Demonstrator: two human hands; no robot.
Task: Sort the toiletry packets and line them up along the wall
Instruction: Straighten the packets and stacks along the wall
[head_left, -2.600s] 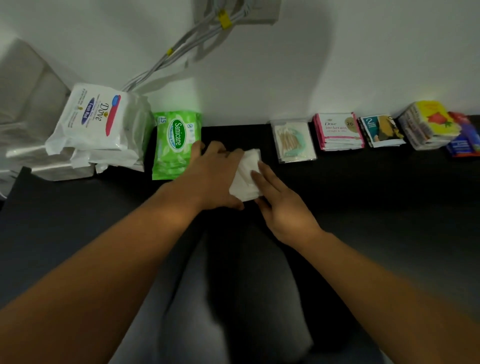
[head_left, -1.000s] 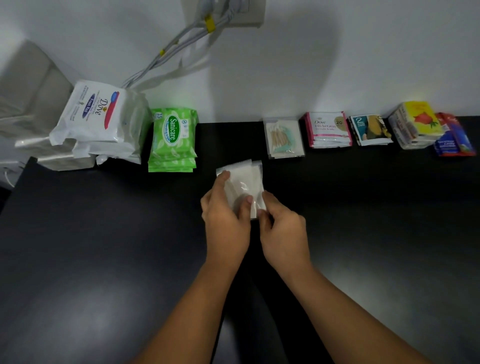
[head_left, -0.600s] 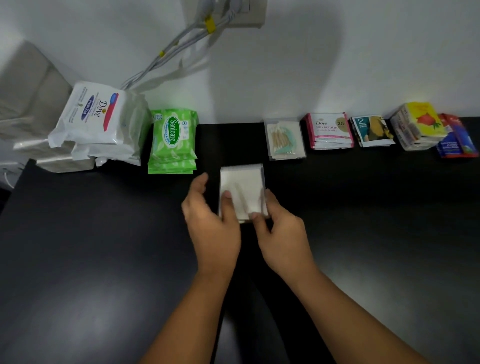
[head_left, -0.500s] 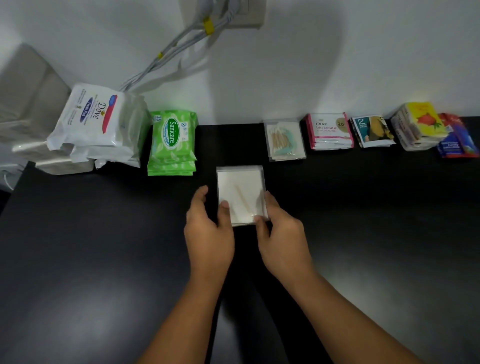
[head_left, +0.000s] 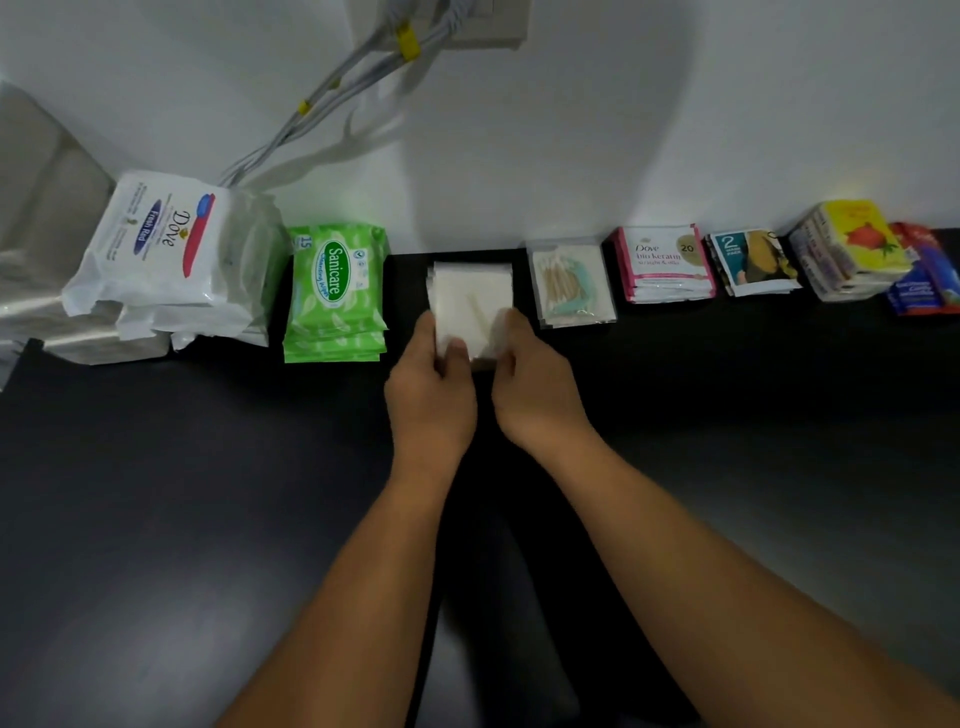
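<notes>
The white packs (head_left: 166, 244) at the left read "Dove", and the green wipes pack (head_left: 335, 280) beside them reads "Sanicare" with the number "15". The pink-edged sachets (head_left: 662, 260) read "Dove bio keratin" and "20", and the teal sachets (head_left: 748, 260) show a large "2". Print on the yellow pack (head_left: 852, 239) is too blurred to read.

A stack of white packets (head_left: 470, 301) is lying in the gap between the green wipe packs (head_left: 335, 291) and the cotton swab packet (head_left: 569, 283), its far edge near the wall. The left hand (head_left: 431, 400) and right hand (head_left: 535, 395) are pinching its near corners. White Dove packs (head_left: 166, 244) are sitting far left. Pink sachets (head_left: 662, 262), teal sachets (head_left: 753, 262), yellow packets (head_left: 852, 249) and red-blue sachets (head_left: 927, 275) are lining the wall rightward.
</notes>
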